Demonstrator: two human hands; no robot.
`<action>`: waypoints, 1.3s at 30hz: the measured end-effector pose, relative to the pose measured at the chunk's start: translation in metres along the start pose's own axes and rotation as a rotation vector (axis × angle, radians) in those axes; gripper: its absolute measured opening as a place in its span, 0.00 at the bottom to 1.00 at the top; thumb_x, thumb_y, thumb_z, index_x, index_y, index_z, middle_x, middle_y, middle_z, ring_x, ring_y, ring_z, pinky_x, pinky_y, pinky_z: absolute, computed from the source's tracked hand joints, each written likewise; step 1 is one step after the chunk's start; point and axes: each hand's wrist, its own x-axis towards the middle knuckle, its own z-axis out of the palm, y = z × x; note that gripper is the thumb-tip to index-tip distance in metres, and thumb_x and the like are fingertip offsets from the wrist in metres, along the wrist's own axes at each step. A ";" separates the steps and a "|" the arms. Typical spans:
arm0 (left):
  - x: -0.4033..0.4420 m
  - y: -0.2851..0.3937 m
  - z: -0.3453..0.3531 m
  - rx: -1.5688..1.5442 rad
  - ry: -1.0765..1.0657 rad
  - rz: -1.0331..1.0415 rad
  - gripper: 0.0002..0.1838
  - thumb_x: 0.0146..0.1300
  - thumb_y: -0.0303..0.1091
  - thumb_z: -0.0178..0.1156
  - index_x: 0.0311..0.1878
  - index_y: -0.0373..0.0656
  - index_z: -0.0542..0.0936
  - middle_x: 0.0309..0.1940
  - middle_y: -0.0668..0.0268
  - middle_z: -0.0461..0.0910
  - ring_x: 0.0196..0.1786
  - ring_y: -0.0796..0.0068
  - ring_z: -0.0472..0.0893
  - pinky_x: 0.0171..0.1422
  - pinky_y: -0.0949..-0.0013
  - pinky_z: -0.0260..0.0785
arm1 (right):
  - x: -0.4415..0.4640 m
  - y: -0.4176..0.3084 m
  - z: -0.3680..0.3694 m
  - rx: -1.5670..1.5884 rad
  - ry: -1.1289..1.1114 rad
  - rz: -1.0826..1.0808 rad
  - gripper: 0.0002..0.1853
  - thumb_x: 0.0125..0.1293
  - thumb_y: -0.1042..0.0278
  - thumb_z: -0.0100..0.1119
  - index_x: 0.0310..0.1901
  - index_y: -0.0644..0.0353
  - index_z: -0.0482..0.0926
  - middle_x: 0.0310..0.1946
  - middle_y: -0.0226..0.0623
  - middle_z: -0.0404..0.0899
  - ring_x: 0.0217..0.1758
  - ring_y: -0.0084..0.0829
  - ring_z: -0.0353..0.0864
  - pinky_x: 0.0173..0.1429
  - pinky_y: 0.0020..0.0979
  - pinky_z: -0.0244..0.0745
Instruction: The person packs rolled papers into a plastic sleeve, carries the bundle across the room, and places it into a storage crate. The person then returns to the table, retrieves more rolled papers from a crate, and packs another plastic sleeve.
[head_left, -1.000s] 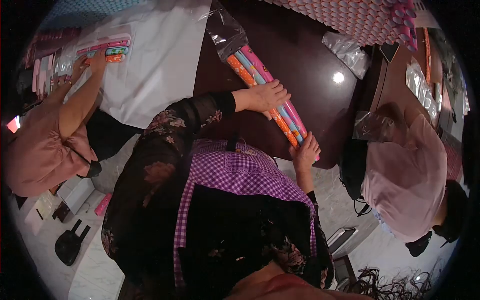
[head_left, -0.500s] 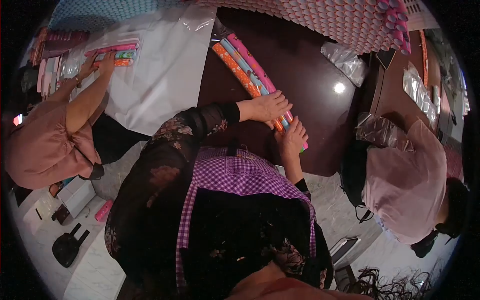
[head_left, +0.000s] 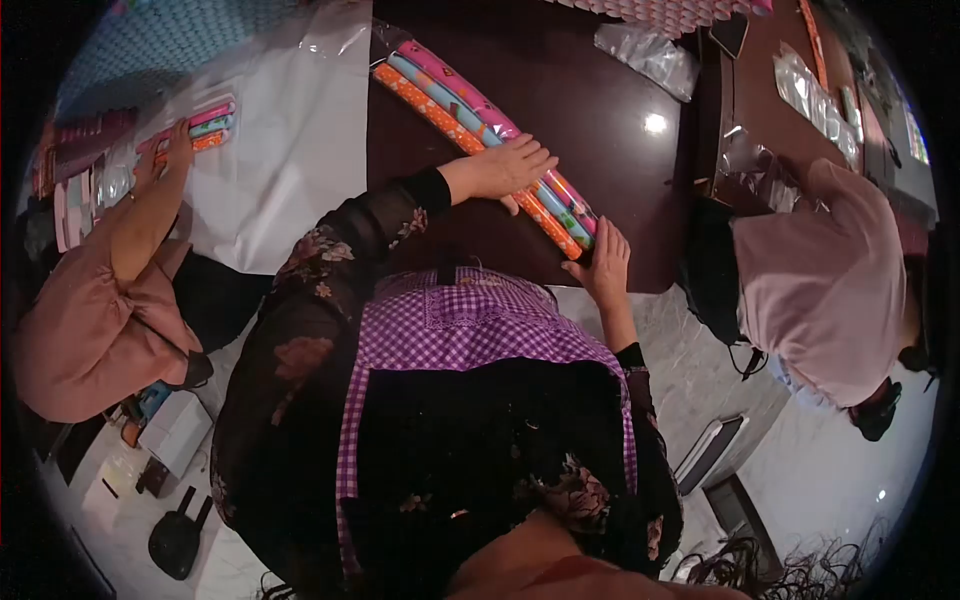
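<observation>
Three wrapping paper rolls, orange dotted, light blue and pink, lie side by side in a clear plastic sleeve, slanting across the dark tabletop. My left hand lies across them past their middle, its fingers over the far pink roll and its thumb at the near orange one. At their lower right end is my right hand, fingers extended upward and thumb apart, against the roll ends. Some of the sleeve's loose plastic sticks out beyond the upper left end.
White sheeting covers the table's left part, where a person's hands rest on a similar set of rolls. Clear plastic bags lie at the back right. Another person in pink is at the right. Stacked rolls stand at the back.
My right hand has moved off the rolls' top to their lower right end, with its fingers straighter. My left hand stays on the rolls. The whole view has shifted.
</observation>
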 end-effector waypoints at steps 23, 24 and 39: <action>0.021 0.045 0.009 0.073 0.018 -0.050 0.57 0.44 0.71 0.63 0.66 0.30 0.66 0.53 0.54 0.72 0.59 0.56 0.70 0.67 0.50 0.57 | -0.033 0.021 0.021 0.081 0.027 0.040 0.59 0.52 0.36 0.63 0.73 0.68 0.45 0.74 0.52 0.51 0.77 0.55 0.48 0.75 0.57 0.44; 0.022 0.046 0.008 0.078 0.012 -0.047 0.57 0.44 0.72 0.62 0.66 0.30 0.66 0.53 0.54 0.72 0.59 0.56 0.70 0.67 0.50 0.58 | -0.032 0.020 0.020 0.087 0.018 0.045 0.59 0.52 0.37 0.64 0.73 0.68 0.44 0.74 0.52 0.50 0.77 0.55 0.48 0.75 0.57 0.43; 0.041 0.052 0.004 -0.034 -0.137 -0.046 0.56 0.53 0.68 0.60 0.70 0.28 0.59 0.60 0.46 0.67 0.64 0.50 0.66 0.70 0.49 0.54 | -0.002 0.014 0.035 0.108 0.047 0.011 0.55 0.53 0.47 0.69 0.73 0.68 0.46 0.75 0.52 0.49 0.78 0.54 0.46 0.76 0.58 0.41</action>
